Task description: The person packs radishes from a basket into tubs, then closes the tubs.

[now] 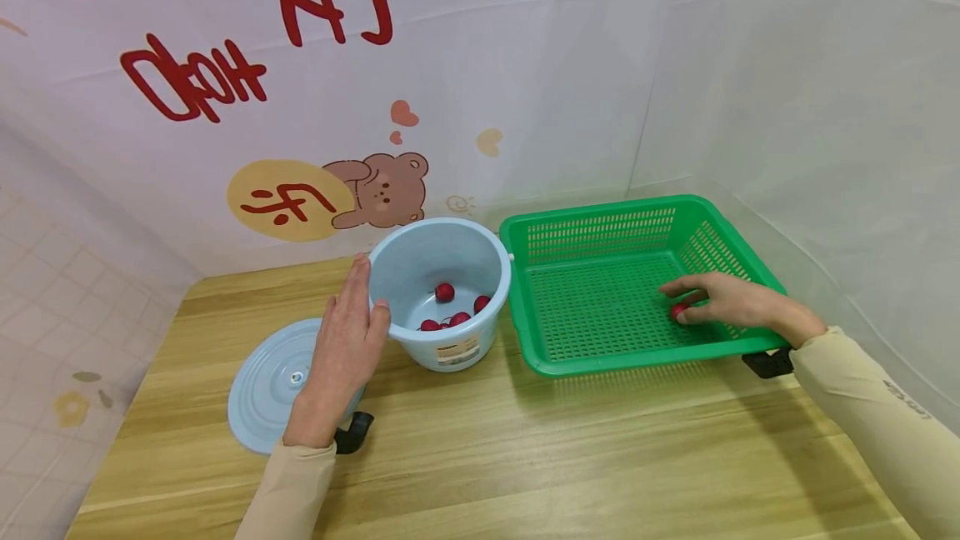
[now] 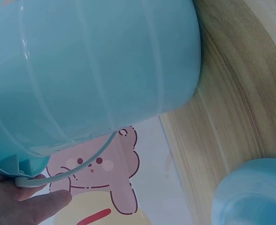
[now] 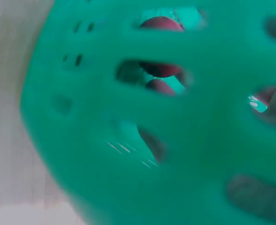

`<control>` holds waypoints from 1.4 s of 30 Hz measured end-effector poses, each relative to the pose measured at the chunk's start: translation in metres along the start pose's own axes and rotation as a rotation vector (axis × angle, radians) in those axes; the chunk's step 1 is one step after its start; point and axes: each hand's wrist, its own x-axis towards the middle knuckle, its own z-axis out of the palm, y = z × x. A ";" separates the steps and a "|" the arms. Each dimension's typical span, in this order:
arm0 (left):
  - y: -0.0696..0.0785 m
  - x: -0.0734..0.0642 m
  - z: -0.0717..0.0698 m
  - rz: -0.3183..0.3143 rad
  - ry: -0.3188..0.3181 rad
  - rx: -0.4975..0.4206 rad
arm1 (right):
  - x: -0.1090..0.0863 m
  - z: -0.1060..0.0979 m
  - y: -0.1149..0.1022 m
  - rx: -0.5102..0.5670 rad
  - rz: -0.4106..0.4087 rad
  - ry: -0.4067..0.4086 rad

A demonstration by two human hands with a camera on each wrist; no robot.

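Note:
My left hand (image 1: 348, 336) lies against the left side of a light-blue bucket (image 1: 480, 340), fingers straight and thumb at the rim. In the left wrist view, its fingertips (image 2: 53, 202) are beside the bucket's handle (image 2: 88, 161). Several red cherries (image 1: 444, 292) lie at the bottom of the bucket. Inside a green slotted basket (image 1: 600, 361), near its right end, my right hand (image 1: 723, 302) pinches a cherry (image 1: 678, 311) between thumb and fingers. Through the basket's slots in the right wrist view, red cherry surfaces (image 3: 161, 69) show, partly hidden.
A light-blue lid (image 1: 258, 390) lies on the wooden table (image 1: 480, 473), left of the bucket and partly under my left forearm. The basket stands just right of the bucket. Behind them hangs a white printed cloth (image 1: 570, 90).

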 end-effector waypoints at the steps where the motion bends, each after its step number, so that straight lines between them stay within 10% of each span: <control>1: 0.000 0.000 0.000 0.000 0.000 -0.002 | 0.001 0.000 0.000 0.000 -0.002 -0.001; 18: 0.000 0.000 -0.001 0.012 0.005 -0.003 | 0.006 0.003 0.003 -0.078 -0.005 -0.014; 42: -0.001 0.000 0.000 0.005 0.007 -0.006 | -0.028 -0.003 -0.022 -0.096 -0.053 0.243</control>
